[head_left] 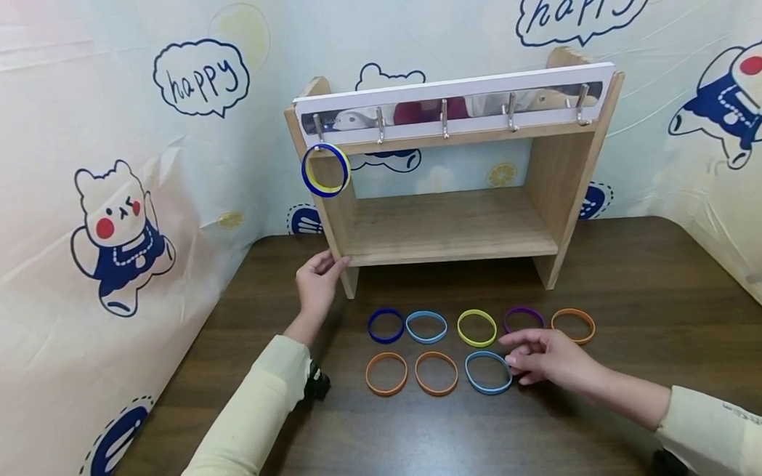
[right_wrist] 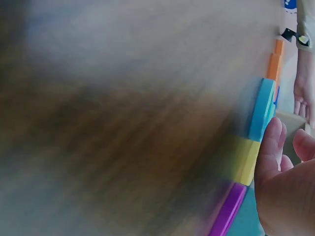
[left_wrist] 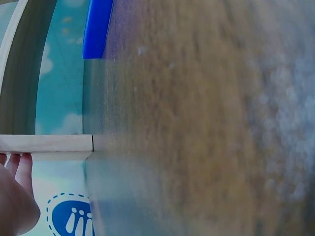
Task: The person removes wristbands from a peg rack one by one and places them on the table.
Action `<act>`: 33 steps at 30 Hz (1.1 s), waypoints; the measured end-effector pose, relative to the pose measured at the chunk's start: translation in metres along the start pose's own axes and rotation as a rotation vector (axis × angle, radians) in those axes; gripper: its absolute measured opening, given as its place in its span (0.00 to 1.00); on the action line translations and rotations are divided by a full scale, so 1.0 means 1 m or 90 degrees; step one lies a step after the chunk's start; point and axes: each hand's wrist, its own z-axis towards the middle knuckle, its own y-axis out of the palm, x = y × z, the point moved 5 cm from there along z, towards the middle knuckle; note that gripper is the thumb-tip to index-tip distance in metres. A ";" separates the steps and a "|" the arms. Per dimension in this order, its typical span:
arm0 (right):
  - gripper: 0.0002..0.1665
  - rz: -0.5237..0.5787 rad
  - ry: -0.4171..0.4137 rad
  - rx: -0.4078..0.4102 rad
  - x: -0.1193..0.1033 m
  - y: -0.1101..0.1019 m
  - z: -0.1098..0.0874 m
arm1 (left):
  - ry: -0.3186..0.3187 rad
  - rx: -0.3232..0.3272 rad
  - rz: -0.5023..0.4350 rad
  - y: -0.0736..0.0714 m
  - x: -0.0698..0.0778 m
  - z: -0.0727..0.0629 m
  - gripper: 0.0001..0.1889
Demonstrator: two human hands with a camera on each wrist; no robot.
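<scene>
My left hand (head_left: 317,289) grips the lower edge of the left side panel of a wooden rack (head_left: 450,257); its fingers (left_wrist: 23,172) lie against the wood in the left wrist view. Over the front-row light blue wristband (head_left: 489,373), my right hand (head_left: 548,359) hovers at the right edge with relaxed fingers, thumb apart from them and nothing between. Left of that band lie two orange wristbands (head_left: 436,374). Behind runs a row of dark blue (head_left: 386,326), light blue (head_left: 426,327), yellow (head_left: 477,328), purple (head_left: 523,319) and orange (head_left: 573,326) wristbands, the purple partly hidden by my hand.
Several metal hooks (head_left: 444,119) line the rack's white-framed top bar (head_left: 457,85). From the leftmost hook hang a dark blue wristband (head_left: 305,175) and a yellow one. A patterned curtain (head_left: 206,168) surrounds the brown table (head_left: 381,449) at the back and sides.
</scene>
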 end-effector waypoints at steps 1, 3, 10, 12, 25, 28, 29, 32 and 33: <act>0.28 -0.001 -0.004 0.003 -0.002 0.000 0.002 | 0.004 0.001 0.005 0.000 0.004 -0.002 0.18; 0.28 0.001 -0.009 0.011 -0.007 0.001 0.005 | 0.005 0.003 0.008 0.000 0.005 -0.003 0.18; 0.27 0.005 -0.040 0.035 -0.029 0.004 0.022 | 0.016 0.018 -0.001 -0.001 -0.022 0.009 0.20; 0.26 0.008 -0.056 0.040 -0.037 0.006 0.029 | 0.030 0.023 -0.008 0.000 -0.027 0.012 0.21; 0.23 0.042 -0.158 0.070 -0.095 0.027 0.065 | 0.038 0.020 -0.006 0.002 -0.027 0.014 0.21; 0.23 0.069 -0.169 0.064 -0.109 0.034 0.074 | 0.035 0.022 -0.005 0.001 -0.028 0.014 0.21; 0.22 0.078 -0.173 0.064 -0.114 0.036 0.077 | 0.035 0.023 -0.003 0.000 -0.028 0.014 0.21; 0.21 0.108 -0.194 0.062 -0.127 0.043 0.086 | 0.034 0.023 -0.001 0.000 -0.029 0.014 0.21; 0.21 0.118 -0.202 0.064 -0.132 0.045 0.089 | 0.033 0.023 0.000 -0.001 -0.029 0.014 0.21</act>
